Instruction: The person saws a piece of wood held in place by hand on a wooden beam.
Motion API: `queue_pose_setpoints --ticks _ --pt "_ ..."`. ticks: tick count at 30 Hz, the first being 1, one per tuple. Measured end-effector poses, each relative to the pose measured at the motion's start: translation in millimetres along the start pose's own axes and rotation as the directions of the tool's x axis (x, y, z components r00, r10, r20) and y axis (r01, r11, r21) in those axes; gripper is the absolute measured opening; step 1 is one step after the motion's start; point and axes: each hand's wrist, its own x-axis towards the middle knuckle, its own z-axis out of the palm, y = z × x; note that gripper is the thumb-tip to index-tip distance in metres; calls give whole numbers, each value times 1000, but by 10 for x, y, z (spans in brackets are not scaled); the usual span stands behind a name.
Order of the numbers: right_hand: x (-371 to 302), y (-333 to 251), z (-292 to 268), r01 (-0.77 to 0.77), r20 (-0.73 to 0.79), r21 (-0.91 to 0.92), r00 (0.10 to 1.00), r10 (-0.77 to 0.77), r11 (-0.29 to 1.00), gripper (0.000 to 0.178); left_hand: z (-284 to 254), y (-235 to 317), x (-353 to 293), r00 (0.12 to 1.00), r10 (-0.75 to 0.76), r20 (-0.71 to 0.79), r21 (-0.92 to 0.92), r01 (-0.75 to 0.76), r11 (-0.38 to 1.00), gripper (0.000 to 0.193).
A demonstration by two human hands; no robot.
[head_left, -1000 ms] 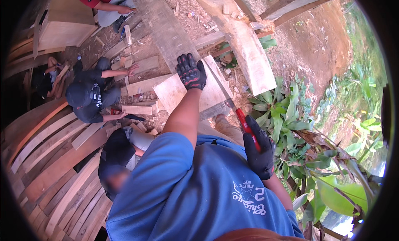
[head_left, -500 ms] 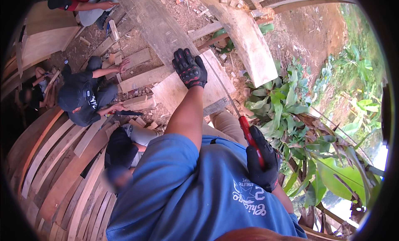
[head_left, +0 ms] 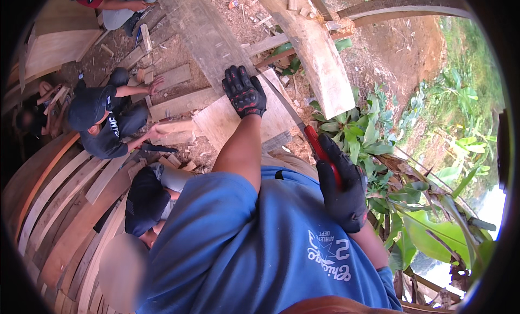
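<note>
Leftmost, curved planks point(head_left: 59, 205) lie stacked, with two crouching co-workers point(head_left: 103, 119) beside them. Your left grip point(head_left: 245, 92), black-gloved, presses flat and open-fingered on the pale board point(head_left: 227, 124). Your right grip point(head_left: 341, 189) is closed round the red-handled saw point(head_left: 319, 146), its blade touching the board's edge. Green leaves point(head_left: 368, 135) crowd the right.

A black-gloved left hand point(head_left: 245, 92) presses on a pale, flat wooden board point(head_left: 233, 122) while the gloved right hand point(head_left: 341, 192) grips a red-handled handsaw point(head_left: 303, 127) at its edge; two capped workers point(head_left: 103, 119) crouch among curved planks point(head_left: 54, 205) nearby.
</note>
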Motion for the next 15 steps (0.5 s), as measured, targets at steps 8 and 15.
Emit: queue_pose_setpoints --ticks 8,15 --pt "441 14 322 109 61 -54 993 -105 993 51 26 35 14 997 51 -66 -48 -55 997 54" --pt "323 -35 223 -20 102 23 995 18 1000 52 18 -15 3 999 24 -36 -62 -26 998 57"
